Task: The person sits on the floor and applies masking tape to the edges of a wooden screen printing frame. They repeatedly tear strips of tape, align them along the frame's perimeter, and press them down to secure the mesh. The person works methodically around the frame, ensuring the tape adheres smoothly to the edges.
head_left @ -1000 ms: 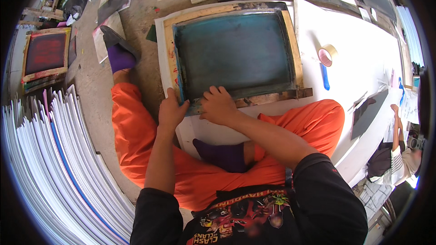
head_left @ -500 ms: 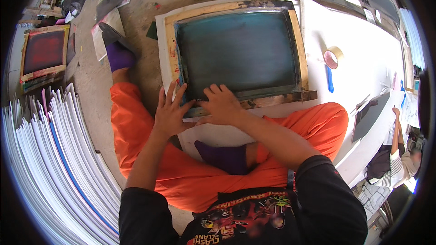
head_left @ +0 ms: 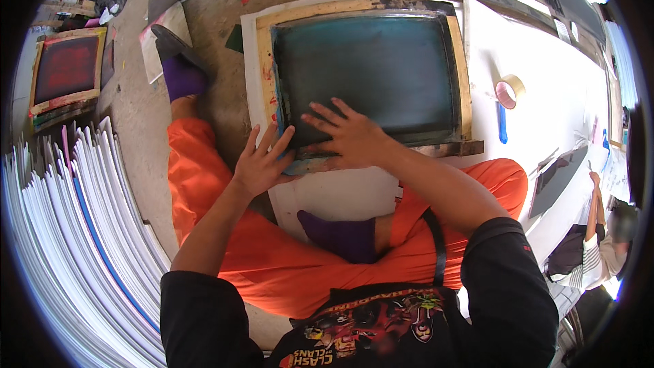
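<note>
A wooden-framed printing screen (head_left: 267, 78) with a dark blue-green mesh (head_left: 364, 71) lies flat in front of my crossed leg, on a white board (head_left: 251, 95). My left hand (head_left: 261, 165) rests at the near left corner of the frame, fingers spread, nothing in them. Just right of it, my right hand (head_left: 355, 140) lies over the near rail, its fingers spread onto the near left part of the mesh. It holds nothing that I can see. The near rail is partly covered by both hands.
To the right, a tape roll (head_left: 510, 91) and a blue-handled tool (head_left: 503, 124) lie on a white sheet (head_left: 558, 102). A stack of white sheets (head_left: 82, 252) fills the left side. Another framed screen with red mesh (head_left: 67, 65) lies farther left. A person (head_left: 593, 245) is at the far right.
My right hand has spread its fingers and moved right and away from me over the mesh. My left hand has shifted slightly. The whole view has moved a little.
</note>
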### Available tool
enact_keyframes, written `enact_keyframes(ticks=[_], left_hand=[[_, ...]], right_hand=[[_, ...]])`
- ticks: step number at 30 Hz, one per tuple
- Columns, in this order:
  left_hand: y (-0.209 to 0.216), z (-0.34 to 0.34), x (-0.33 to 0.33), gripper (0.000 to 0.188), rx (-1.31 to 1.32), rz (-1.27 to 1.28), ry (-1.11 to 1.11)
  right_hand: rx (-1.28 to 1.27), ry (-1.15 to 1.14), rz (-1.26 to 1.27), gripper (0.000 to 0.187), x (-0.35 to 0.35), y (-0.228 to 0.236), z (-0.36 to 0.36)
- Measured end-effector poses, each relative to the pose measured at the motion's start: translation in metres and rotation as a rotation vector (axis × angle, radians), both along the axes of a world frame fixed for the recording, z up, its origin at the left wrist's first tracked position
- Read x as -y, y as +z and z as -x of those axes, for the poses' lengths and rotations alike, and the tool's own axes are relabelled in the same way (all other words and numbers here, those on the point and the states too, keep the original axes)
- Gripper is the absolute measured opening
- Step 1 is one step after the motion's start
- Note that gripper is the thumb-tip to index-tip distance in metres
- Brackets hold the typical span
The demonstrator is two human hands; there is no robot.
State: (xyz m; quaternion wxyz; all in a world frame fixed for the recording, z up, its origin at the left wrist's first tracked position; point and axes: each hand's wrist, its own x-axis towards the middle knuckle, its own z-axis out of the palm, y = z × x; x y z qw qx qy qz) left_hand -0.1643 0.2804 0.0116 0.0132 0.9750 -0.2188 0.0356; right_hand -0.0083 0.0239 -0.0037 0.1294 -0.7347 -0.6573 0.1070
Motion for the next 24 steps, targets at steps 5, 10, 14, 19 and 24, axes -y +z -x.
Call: enact_keyframes(ticks=[5, 10, 14, 19, 24], left_hand=[[-0.005, 0.005, 0.001, 0.051, 0.004, 0.053, 0.04], [-0.001, 0.001, 0.0, 0.052, -0.019, 0.044, 0.024], [-0.005, 0.002, 0.003, 0.05, -0.023, 0.038, 0.022], [-0.005, 0.003, 0.003, 0.049, -0.084, 0.066, 0.045], [0.001, 0.003, 0.005, 0.049, -0.115, 0.095, 0.077]], right_hand=[[0.063, 0.045, 0.168, 0.061, 0.015, 0.021, -0.012], [0.002, -0.013, 0.097, 0.056, 0.016, 0.012, 0.0], [0.04, -0.031, 0.185, 0.054, 0.056, 0.019, -0.019], [0.014, -0.096, 0.366, 0.058, 0.122, 0.047, -0.043], [0.057, -0.16, 0.531, 0.057, 0.167, 0.078, -0.058]])
